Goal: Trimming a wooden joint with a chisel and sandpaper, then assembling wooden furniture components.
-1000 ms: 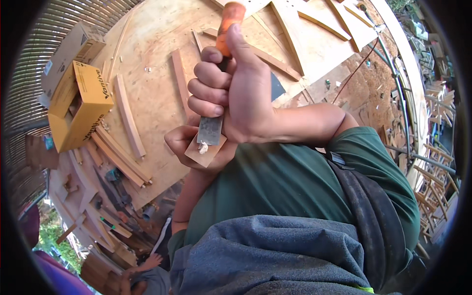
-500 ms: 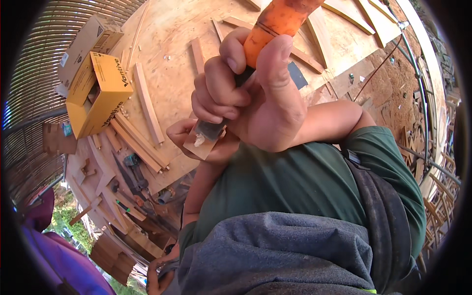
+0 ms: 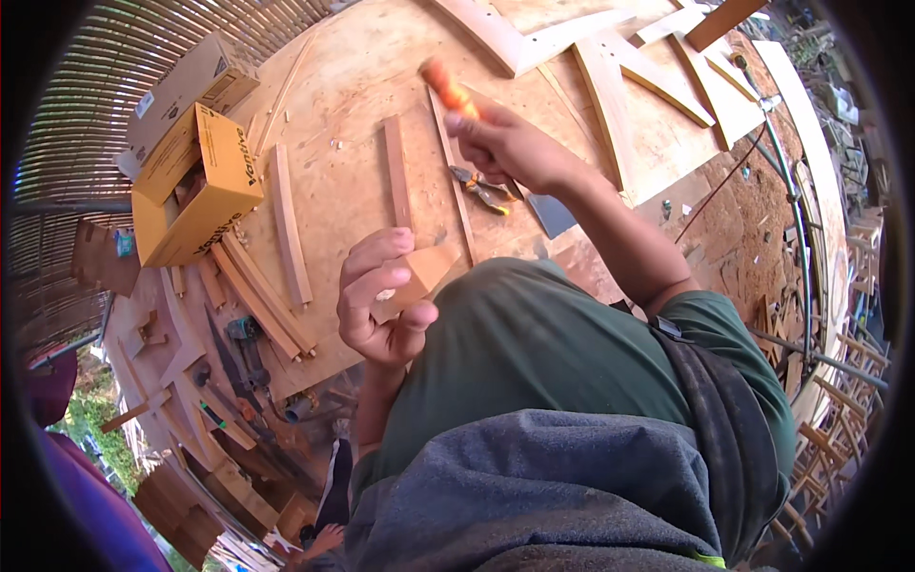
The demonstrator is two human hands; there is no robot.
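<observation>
My left hand [image 3: 372, 300] grips a short wooden block [image 3: 424, 274] in front of my shirt, fingers on one side and thumb on the other. One end of the block shows a pale rough spot. Out over the plywood table, my right hand [image 3: 510, 148] is closed round the orange handle of a chisel [image 3: 446, 88], slightly blurred. Most of its blade is hidden by the hand. Right beneath that hand lie pliers [image 3: 483, 191] with yellow-and-black grips. Beside them is a dark grey flat piece [image 3: 551, 216].
Several wooden strips and angled frame pieces [image 3: 602, 114] lie across the plywood table [image 3: 343, 181]. An open yellow carton [image 3: 214, 195] stands at the left. A power tool [image 3: 246, 343] and offcuts lie lower left. Another person's hand [image 3: 329, 539] shows at the bottom edge. Metal pipes [image 3: 796, 191] run along the right.
My right hand has moved the chisel away from the block, up and over the table. The block now shows plainly in my left hand, and the pliers have come into sight.
</observation>
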